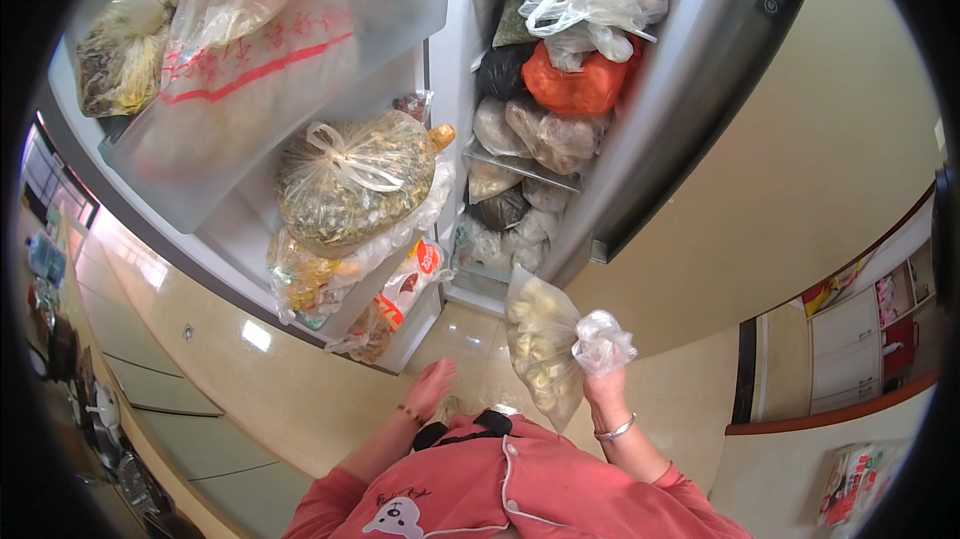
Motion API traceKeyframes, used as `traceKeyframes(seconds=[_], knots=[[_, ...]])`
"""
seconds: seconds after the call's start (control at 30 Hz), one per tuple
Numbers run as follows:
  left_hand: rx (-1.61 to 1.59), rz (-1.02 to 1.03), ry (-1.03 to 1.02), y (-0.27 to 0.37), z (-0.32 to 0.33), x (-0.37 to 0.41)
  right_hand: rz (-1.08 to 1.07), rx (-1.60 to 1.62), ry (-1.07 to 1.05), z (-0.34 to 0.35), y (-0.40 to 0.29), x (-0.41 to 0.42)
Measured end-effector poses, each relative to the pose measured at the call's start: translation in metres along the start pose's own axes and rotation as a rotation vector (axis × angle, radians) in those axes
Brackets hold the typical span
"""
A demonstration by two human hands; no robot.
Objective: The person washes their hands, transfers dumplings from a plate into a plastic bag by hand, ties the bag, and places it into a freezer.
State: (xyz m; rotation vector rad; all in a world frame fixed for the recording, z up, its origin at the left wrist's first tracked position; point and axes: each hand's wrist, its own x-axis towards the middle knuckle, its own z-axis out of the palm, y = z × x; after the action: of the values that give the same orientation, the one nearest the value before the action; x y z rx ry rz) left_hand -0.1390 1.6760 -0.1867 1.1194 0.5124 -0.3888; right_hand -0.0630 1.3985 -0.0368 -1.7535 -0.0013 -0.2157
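A clear plastic bag of pale, lumpy food (538, 344) hangs from my right hand (604, 383), whose fingers are closed around its bunched top and partly hidden by the plastic. My left hand (433, 383) is held low in front of my body with nothing in it, its fingers close together. Ahead of me the refrigerator's left door (247, 205) stands wide. In its bins sit a large tied bag of dried greens (358, 183) and a red-and-white plastic bag (255, 66). To the right, the compartment shelves (525, 168) are packed with bagged food, including an orange bag (576, 81).
The refrigerator's right door (720, 149) reaches out on my right, with a dark edge strip. Lower in the left door lies a red-and-white food packet (409, 280). A kitchen counter (176, 494) with cookware runs along the left. At lower right a printed packet (851, 483) rests on a pale surface.
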Motion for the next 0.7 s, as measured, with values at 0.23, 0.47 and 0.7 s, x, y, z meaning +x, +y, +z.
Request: traceKeyframes(seconds=[0.23,0.47,0.7], knots=[[-0.828,-0.023,-0.761,0.092,0.129,0.017,0.053,0.728,-0.018,0.003,-0.068,0.012],[-0.554,0.070,-0.733,0.097,0.156,0.013,-0.223,-0.246,-0.199,-0.022,-0.063,0.005],[0.387,0.434,-0.535,0.157,0.221,-0.038,0.392,1.198,-0.146,-0.051,0.032,-0.024]])
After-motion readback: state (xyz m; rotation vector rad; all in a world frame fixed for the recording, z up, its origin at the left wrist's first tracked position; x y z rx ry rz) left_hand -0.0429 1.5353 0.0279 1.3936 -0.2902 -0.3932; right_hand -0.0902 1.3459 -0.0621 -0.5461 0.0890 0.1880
